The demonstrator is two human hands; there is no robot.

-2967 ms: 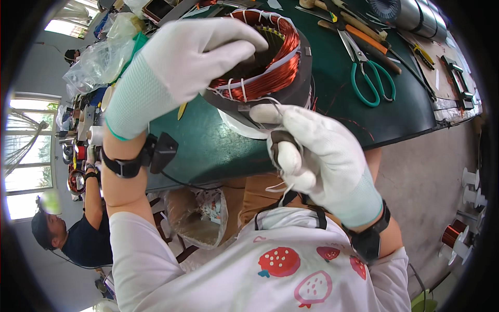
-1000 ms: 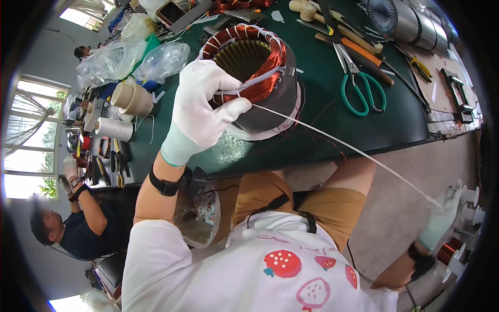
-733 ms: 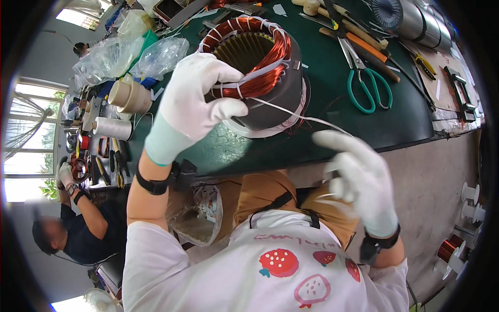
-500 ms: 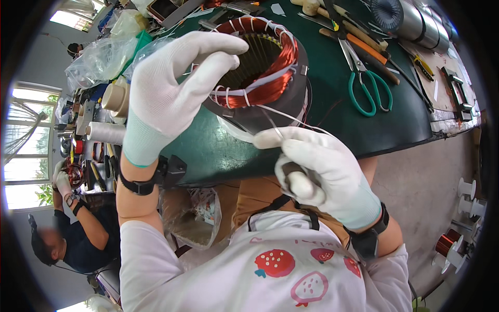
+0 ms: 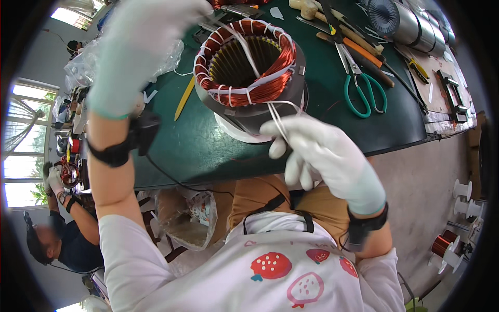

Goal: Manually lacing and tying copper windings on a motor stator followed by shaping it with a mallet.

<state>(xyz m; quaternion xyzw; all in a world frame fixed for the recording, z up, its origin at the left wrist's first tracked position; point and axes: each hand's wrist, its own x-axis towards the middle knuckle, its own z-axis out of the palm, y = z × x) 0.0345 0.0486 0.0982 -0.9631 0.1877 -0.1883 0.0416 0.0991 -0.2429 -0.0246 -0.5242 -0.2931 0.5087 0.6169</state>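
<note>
A motor stator (image 5: 299, 96) stands on the green table, its ring of copper windings (image 5: 270, 91) tied with white loops. White lacing cord (image 5: 249, 54) runs up out of its bore over the far left rim. My left hand (image 5: 150, 44), in a white glove and smeared by motion, is raised beyond the rim; its closed fingertips hold a thin, greyish, needle-like end of that cord. Near the stator's front, my gloved right hand (image 5: 322, 151) pinches doubled white cord (image 5: 278, 122) coming from the winding's front edge. Its other fingers are loosely curled.
Green-handled scissors (image 5: 358, 88) lie right of the stator, near a wooden mallet (image 5: 307, 9) and several hand tools. A yellow strip (image 5: 184, 99) lies to the left. Metal cylinders (image 5: 410, 26) stand at far right. Another person (image 5: 78, 223) works at the left.
My left hand has moved up and left, away from the bore, drawing cord out over the rim. My right hand stays near the front, now on doubled cord. The yellow strip has come into view.
</note>
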